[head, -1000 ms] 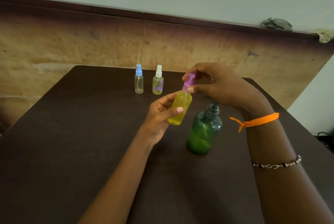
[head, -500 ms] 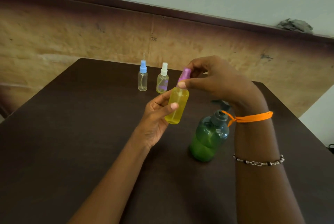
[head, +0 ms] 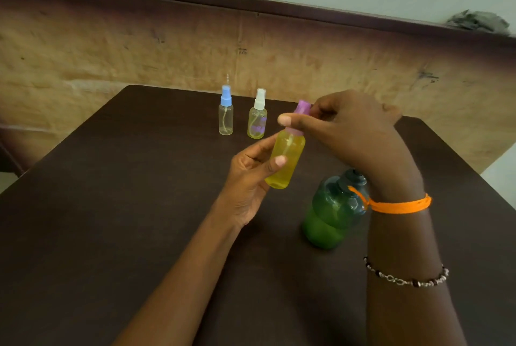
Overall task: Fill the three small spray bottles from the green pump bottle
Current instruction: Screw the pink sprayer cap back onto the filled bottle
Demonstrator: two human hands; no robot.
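My left hand (head: 251, 178) holds a small spray bottle (head: 286, 161) full of yellow liquid, tilted above the table. My right hand (head: 351, 128) pinches its purple spray cap (head: 300, 115) at the neck. The green pump bottle (head: 332, 214) stands on the table just below my right wrist, its pump head partly hidden by that wrist. Two more small spray bottles stand upright at the far edge: one with a blue cap (head: 225, 111), which looks clear, and one with a white cap (head: 257, 115), which has a yellowish tint.
The dark brown table (head: 111, 206) fills the view, with its far edge against a tan wall panel (head: 111, 47). A crumpled grey cloth (head: 477, 22) lies on the ledge at the upper right. An orange thread and a bead bracelet circle my right forearm.
The view shifted a little. The yellow bottle stays in my left hand and my right fingers keep working on the purple cap, which now sits closer onto the bottle's neck.
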